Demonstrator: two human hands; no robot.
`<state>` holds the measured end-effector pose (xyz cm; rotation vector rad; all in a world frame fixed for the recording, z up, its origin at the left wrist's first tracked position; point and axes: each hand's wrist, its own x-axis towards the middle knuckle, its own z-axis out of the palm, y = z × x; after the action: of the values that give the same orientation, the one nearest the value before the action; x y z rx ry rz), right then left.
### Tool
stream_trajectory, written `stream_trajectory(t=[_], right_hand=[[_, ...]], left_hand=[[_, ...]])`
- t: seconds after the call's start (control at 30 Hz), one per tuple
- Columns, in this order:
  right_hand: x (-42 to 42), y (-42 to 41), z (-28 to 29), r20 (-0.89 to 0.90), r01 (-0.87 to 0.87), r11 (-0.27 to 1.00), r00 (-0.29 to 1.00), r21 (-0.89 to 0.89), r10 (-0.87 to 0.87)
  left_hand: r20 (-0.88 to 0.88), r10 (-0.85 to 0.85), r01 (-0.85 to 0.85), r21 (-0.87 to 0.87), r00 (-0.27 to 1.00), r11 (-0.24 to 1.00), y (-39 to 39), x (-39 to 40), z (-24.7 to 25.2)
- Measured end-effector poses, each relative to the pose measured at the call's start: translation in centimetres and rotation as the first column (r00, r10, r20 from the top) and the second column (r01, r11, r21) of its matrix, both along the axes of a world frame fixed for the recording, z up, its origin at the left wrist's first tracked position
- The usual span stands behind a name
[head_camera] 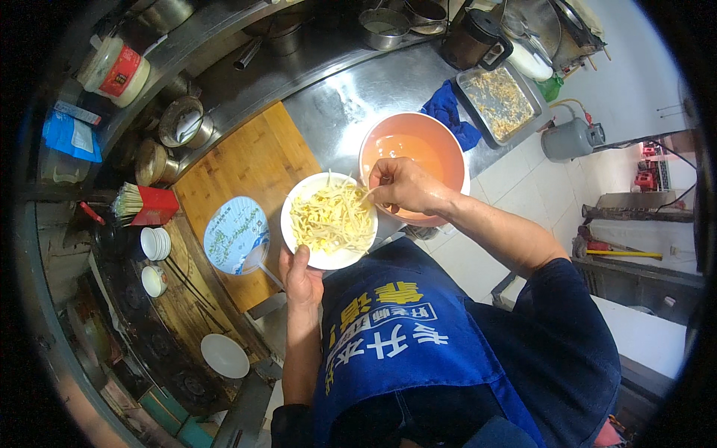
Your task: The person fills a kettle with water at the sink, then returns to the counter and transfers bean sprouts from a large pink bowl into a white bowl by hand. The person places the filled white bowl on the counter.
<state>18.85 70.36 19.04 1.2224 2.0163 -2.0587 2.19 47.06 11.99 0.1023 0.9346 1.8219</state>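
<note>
My left hand (pixel 302 280) holds a white bowl (pixel 336 261) by its near rim, with the thumb over the edge. Yellow-headed bean sprouts (pixel 330 215) fill the bowl, some poking past the rim. My right hand (pixel 411 187) is at the bowl's right edge, thumb and fingers pinched on a pale bean sprout (pixel 368 194). Behind and below that hand stands a round basin (pixel 434 131), orange inside, with bright reflections in it that look like water. My right hand and wrist cover part of its near side.
A wooden board (pixel 252 145) carries a blue-white hand fan (pixel 235 235) at left. A blue cloth (pixel 451 115) and a metal tray (pixel 540 106) of food scraps lie beyond the basin. Chopsticks (pixel 127 204) stand in a red holder (pixel 159 205) near stacked small dishes (pixel 155 243).
</note>
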Motion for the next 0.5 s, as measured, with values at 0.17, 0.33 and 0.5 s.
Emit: stream_trajectory(t=[0.17, 0.33, 0.5], right_hand=[[-1.0, -1.9, 2.8, 0.027, -0.019, 0.942, 1.0, 0.334, 0.011], [-2.1, -3.9, 2.5, 0.004, -0.177, 0.686, 0.969, 0.706, 0.246], [-4.4, -7.2, 4.2, 0.15, -0.427, 0.44, 0.83, 0.79, 0.537]], left_hand=[[0.004, 0.011, -0.011, -0.041, 1.0, 0.999, -0.1, -0.1, 0.1], [0.004, 0.012, -0.012, -0.032, 1.0, 0.999, -0.3, -0.1, -0.7], [0.03, 0.012, -0.011, -0.025, 0.999, 1.0, -0.5, -0.2, -1.3]])
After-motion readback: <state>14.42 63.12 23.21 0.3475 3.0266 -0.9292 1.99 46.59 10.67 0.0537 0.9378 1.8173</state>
